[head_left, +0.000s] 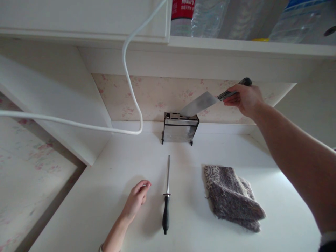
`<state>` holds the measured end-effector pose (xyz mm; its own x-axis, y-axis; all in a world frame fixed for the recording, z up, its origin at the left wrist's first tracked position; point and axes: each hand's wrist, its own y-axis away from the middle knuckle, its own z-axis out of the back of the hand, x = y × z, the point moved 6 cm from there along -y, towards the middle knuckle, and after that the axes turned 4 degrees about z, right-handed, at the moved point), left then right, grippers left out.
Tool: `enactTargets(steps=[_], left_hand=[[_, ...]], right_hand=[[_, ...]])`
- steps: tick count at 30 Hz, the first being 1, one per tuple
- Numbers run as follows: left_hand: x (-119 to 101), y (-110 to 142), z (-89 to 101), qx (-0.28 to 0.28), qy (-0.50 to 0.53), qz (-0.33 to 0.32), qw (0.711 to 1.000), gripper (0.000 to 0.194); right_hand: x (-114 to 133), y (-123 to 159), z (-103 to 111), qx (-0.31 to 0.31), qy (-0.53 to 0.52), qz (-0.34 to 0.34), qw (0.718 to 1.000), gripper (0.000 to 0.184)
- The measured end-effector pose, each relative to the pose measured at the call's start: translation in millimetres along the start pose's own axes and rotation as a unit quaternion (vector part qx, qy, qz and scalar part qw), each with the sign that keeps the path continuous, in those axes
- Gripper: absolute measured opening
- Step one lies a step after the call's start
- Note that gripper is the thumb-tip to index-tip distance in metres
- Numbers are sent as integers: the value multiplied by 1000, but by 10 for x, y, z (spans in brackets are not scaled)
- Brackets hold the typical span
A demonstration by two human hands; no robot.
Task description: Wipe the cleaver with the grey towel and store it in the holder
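Note:
My right hand is closed on the dark handle of a broad-bladed knife. The blade slants down to the left, and its tip is at the top of a metal knife block standing against the back wall. My left hand rests on the white counter with its fingers loosely curled and nothing in them. Just to its right lies a sharpening steel, black handle toward me and rod pointing at the knife block.
A folded grey patterned cloth lies on the counter to the right of the steel. A white cable hangs from above and loops across the left. Plastic water bottles stand on the shelf overhead.

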<state>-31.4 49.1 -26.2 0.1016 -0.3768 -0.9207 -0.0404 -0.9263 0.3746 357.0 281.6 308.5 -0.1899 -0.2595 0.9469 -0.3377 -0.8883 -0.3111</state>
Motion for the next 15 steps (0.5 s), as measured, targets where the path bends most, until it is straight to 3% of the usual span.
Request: enactTargets(steps=[6,15], left_hand=[[6,-1,6,-7,-5,3,1000,40],[-25,4,-9,-7,3,7,1000,41]], right_hand=[[-61,-30,50,-20,6,-21,1000,20],[-116,-46,124,-3,22,-19,1000,16]])
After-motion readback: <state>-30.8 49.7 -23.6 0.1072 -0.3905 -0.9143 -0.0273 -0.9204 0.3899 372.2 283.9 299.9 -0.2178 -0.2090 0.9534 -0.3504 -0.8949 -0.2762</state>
